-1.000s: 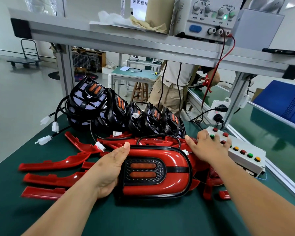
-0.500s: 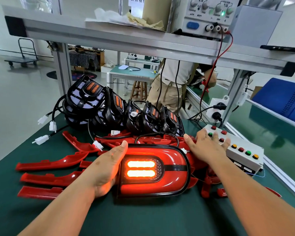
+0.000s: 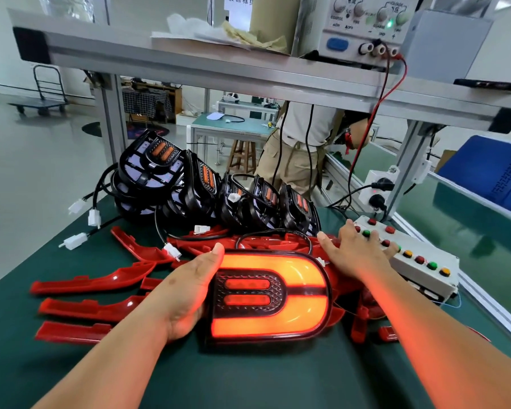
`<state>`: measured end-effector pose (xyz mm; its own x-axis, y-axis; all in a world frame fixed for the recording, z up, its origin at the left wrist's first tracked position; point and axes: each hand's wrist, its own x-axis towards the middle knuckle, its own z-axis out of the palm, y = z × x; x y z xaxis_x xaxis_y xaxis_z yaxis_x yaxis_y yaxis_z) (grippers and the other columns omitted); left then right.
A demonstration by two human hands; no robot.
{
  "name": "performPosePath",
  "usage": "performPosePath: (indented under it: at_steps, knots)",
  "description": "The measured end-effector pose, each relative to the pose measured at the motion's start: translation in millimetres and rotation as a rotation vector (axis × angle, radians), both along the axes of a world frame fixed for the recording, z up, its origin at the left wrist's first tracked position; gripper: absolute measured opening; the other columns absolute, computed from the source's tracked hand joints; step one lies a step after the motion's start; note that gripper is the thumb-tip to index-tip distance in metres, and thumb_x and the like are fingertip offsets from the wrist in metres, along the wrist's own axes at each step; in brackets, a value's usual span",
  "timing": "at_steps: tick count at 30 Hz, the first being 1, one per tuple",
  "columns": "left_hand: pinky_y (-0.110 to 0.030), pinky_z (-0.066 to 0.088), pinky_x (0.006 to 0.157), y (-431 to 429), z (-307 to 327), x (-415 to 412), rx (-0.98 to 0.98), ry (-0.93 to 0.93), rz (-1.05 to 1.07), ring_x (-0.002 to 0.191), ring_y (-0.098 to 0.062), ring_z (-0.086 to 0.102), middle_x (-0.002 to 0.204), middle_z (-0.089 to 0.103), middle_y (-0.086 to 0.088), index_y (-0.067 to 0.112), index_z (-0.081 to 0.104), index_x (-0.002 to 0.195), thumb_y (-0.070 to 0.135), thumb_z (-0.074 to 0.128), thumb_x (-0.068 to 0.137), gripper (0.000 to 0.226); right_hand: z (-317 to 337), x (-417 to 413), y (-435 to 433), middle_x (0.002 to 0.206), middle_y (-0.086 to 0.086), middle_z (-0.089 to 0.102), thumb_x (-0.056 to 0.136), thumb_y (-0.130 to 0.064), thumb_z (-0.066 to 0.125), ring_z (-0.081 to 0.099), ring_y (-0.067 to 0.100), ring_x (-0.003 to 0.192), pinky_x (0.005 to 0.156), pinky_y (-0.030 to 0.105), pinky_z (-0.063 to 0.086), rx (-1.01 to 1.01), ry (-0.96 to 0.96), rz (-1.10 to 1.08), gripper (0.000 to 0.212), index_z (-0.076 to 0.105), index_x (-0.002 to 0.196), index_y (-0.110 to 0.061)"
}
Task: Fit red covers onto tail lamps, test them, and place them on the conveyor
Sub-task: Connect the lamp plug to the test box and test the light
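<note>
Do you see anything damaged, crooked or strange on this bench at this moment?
Nothing looks damaged. The lamp glows in the left hand, and the right hand rests on the button box. Only the covers lie in a loose heap.

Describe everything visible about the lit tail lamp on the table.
The tail lamp is a rounded, D-shaped unit with a glossy red cover in a black rim. Its outer U-shaped band glows orange-red; two bars in the dark centre panel look dimmer. It rests face up on the green table, among loose red covers. The left hand grips its left end, thumb on the top edge. A black cable loops behind it.
</note>
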<state>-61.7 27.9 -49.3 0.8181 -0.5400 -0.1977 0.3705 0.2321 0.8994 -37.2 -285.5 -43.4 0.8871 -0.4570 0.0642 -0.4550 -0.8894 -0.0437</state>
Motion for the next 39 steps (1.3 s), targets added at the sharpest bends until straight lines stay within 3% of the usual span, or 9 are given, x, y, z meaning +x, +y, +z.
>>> performPosePath:
  at_steps: [6,10,13,17,19,23,28,34,39]
  knots:
    - [-0.055,0.055,0.090,0,-1,1,-0.008,-0.009,-0.007,0.111,-0.037,0.066,0.119,0.068,-0.021,0.008,0.061,0.127,0.055,0.047,0.088,0.062,4,-1,-2,0.163,-0.008,0.009,0.079,-0.085,0.006,0.014,0.041,0.146,0.108,0.069,0.003,0.008,-0.003,0.026,0.088,0.036,0.137,-0.026]
    - [-0.052,0.056,0.089,-1,-1,1,0.047,-0.027,0.022,0.108,-0.033,0.069,0.116,0.071,-0.016,0.013,0.063,0.125,0.059,0.047,0.087,0.061,14,-4,-4,0.162,-0.007,0.017,0.081,-0.083,0.009,0.020,0.038,0.144,0.109,0.066,0.005,0.095,-0.054,0.044,0.071,0.041,0.114,-0.029]
    - [-0.054,0.053,0.095,0,0,-1,0.073,-0.045,0.032,0.109,-0.031,0.068,0.117,0.071,-0.015,0.012,0.062,0.126,0.059,0.049,0.087,0.062,28,-14,0,0.134,-0.001,0.052,0.085,-0.075,0.016,0.035,0.027,0.136,0.112,0.059,0.006,0.157,-0.173,0.093,0.047,0.037,0.096,-0.035]
    - [-0.055,0.048,0.100,3,6,-4,0.113,-0.071,0.008,0.110,-0.032,0.067,0.117,0.071,-0.016,0.012,0.060,0.127,0.057,0.051,0.087,0.061,47,-36,15,0.091,-0.012,0.060,0.094,-0.054,0.042,0.056,0.015,0.091,0.100,0.042,0.033,0.256,-0.257,0.270,0.019,0.043,0.096,-0.036]
    - [-0.053,0.047,0.103,3,9,-7,0.156,-0.105,-0.015,0.111,-0.030,0.068,0.116,0.071,-0.014,0.012,0.059,0.127,0.059,0.052,0.086,0.063,51,-48,23,0.091,-0.012,0.061,0.094,-0.043,0.052,0.056,0.014,0.091,0.088,0.033,0.042,0.264,-0.248,0.382,0.011,0.051,0.089,-0.033]
    - [-0.054,0.051,0.096,0,15,-11,0.204,-0.106,0.019,0.104,-0.034,0.070,0.111,0.072,-0.017,0.010,0.058,0.124,0.053,0.048,0.092,0.055,42,-64,26,0.102,-0.015,0.055,0.095,-0.039,0.053,0.051,0.008,0.101,0.101,0.040,0.038,0.178,-0.129,0.478,0.007,0.057,0.090,-0.039]
    - [-0.053,0.044,0.106,-4,18,-17,0.322,-0.125,0.132,0.113,-0.030,0.064,0.117,0.070,-0.011,0.015,0.059,0.122,0.050,0.044,0.099,0.044,24,-77,24,0.131,-0.016,0.046,0.092,-0.043,0.058,0.037,0.006,0.125,0.104,0.038,0.018,0.167,-0.040,0.508,0.036,0.054,0.128,-0.038]
    - [-0.026,0.037,0.094,2,41,-18,0.917,-0.643,0.286,0.108,-0.010,0.051,0.126,0.060,0.004,0.026,0.056,0.129,0.051,0.046,0.097,0.042,21,-82,31,0.121,-0.017,0.050,0.093,-0.036,0.058,0.041,0.006,0.119,0.098,0.033,0.016,0.108,-0.250,0.544,0.022,0.059,0.115,-0.036]
    - [-0.027,0.041,0.101,-34,75,-11,1.022,-1.127,0.198,0.114,-0.011,0.057,0.123,0.065,0.007,0.026,0.064,0.123,0.037,0.052,0.098,0.030,29,-81,36,0.111,-0.013,0.060,0.096,-0.043,0.051,0.053,0.011,0.107,0.097,0.032,0.026,0.070,-0.371,0.572,0.024,0.058,0.116,-0.030]
